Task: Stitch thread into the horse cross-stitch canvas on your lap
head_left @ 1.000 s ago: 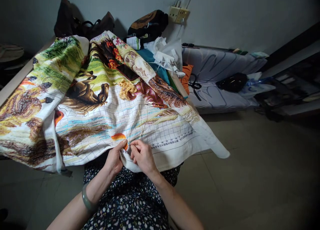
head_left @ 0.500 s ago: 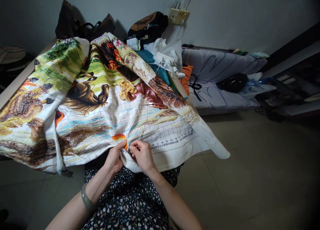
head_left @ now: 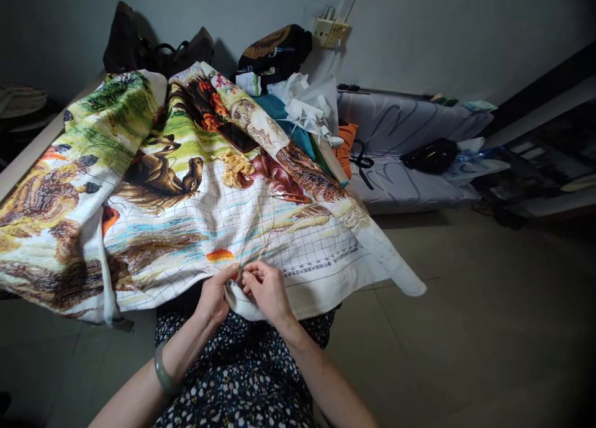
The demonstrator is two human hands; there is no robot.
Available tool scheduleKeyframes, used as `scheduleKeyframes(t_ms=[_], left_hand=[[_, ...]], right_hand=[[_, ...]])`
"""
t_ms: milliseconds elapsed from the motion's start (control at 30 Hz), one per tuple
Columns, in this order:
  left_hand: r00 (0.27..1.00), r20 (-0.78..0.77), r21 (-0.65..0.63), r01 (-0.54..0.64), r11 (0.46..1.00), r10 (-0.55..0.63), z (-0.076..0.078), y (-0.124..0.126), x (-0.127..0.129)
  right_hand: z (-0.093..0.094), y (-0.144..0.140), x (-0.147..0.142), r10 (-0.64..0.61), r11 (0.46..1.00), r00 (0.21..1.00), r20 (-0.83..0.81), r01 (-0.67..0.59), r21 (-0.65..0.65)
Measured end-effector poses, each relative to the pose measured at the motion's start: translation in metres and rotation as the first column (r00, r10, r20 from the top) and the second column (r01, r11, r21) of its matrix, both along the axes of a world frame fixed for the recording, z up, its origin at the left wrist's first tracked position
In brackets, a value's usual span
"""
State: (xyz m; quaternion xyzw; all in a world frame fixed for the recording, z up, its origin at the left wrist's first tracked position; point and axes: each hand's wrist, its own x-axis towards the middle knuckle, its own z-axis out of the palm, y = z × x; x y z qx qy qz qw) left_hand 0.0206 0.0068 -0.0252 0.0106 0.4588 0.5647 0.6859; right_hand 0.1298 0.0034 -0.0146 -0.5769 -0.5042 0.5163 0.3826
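A large cross-stitch cloth (head_left: 316, 248) with printed grid lines and stitched coloured areas spreads over the table and hangs over my lap. My left hand (head_left: 215, 296) grips its front edge, thumb on top beside an orange patch (head_left: 220, 255). Close by on the right, my right hand (head_left: 266, 290) is pinched at the cloth, its fingertips together; whatever lies between them is too small to make out. Pale loose thread (head_left: 263, 232) trails over the cloth just above that hand. Farther back lie a tangled yellow thread bundle (head_left: 238, 169) and a dark phone (head_left: 237, 136).
Behind the cloth stand a dark bag (head_left: 158, 52) and a black-and-brown pouch (head_left: 274, 49). White plastic bags (head_left: 310, 105) lie at the table's right side. A covered sofa (head_left: 386, 182) with a black bag (head_left: 431, 154) is beyond, along the wall.
Both hands stay nearly in place at the cloth's edge. My left thumb and the cloth beneath it have shifted slightly, and less orange shows beside the thumb.
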Motion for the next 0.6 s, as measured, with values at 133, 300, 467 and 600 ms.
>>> scheduleKeyframes(t_ms=[133, 300, 467, 600], left_hand=[[0.997, -0.071, 0.096, -0.028, 0.995, 0.035, -0.002, -0.002, 0.002], [0.995, -0.097, 0.113, -0.012, 0.994, 0.024, -0.004, -0.005, 0.001], [0.998, -0.060, 0.075, -0.008, 0.997, 0.013, -0.003, -0.004, 0.000], [0.998, 0.021, 0.042, -0.061, 0.997, 0.060, -0.002, -0.001, -0.001]], right_hand=[[0.007, 0.007, -0.001, 0.014, 0.998, 0.997, 0.081, -0.019, 0.064], [0.018, 0.016, -0.004, 0.112, 0.953, 0.876, 0.469, -0.229, 0.200], [0.027, 0.024, -0.009, 0.116, 0.948, 0.785, 0.608, -0.271, 0.169], [0.062, 0.037, 0.034, -0.129, 0.935, 0.985, 0.110, 0.084, 0.344]])
